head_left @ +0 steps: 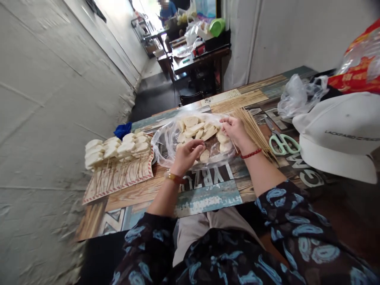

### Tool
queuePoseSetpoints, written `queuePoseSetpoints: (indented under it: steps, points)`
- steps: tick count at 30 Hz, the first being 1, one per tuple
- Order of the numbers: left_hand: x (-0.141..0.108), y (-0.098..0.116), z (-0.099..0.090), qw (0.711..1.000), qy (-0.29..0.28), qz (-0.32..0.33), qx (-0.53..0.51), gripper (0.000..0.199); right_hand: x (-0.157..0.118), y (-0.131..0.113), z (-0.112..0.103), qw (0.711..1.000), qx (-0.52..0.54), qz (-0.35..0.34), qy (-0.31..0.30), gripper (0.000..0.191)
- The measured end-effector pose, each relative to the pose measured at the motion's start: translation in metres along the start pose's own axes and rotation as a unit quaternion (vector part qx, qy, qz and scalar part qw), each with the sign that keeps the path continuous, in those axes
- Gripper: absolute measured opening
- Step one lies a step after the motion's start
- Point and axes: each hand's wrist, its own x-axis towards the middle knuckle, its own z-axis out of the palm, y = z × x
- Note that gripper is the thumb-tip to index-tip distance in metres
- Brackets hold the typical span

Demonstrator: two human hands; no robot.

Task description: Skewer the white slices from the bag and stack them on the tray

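Observation:
Pale, flat slices (191,128) lie in an open clear plastic bag (164,148) at the middle of the table. My left hand (189,154) is over the bag's near side, its fingers curled close to a slice; what they hold, if anything, is too small to tell. At the bag's right side my right hand (234,130) is closed on a thin wooden skewer (235,147), which slants down below the palm. Beside that hand lies a bundle of skewers (255,132). Skewered slices (126,148) are piled in rows on a red-edged paper (121,176) at the left.
Green-handled scissors (283,144) lie right of the skewers. Farther right are a white cap (338,134), a crumpled clear bag (297,95) and a red package (360,67). Blue plastic (122,130) sits behind the pile. A person (168,10) is in the background beyond another table (192,61).

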Motion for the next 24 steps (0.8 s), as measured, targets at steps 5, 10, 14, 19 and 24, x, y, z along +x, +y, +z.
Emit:
queuePoseSetpoints:
  steps: [5,10,14,19,24]
  points:
    - [0.036,0.002,0.027,0.936,0.013,0.116,0.333,0.017,0.004,0.006,0.001,1.0,-0.009,-0.016,-0.003,0.026]
    - [0.056,0.011,0.047,0.858,0.018,0.1,0.503,0.015,0.005,0.002,0.0,0.999,-0.035,-0.041,-0.008,0.025]
    - [0.062,0.012,0.048,0.829,0.009,0.105,0.55,0.014,0.007,-0.001,0.0,0.998,-0.048,-0.049,-0.003,0.024]
    - [0.053,0.008,0.03,0.87,0.054,0.133,0.472,0.004,0.006,-0.004,0.002,0.999,-0.032,-0.038,-0.019,0.023]
    - [0.024,0.006,0.004,0.985,0.123,0.011,0.123,0.02,0.003,-0.008,0.005,0.999,0.011,-0.032,-0.034,0.026]
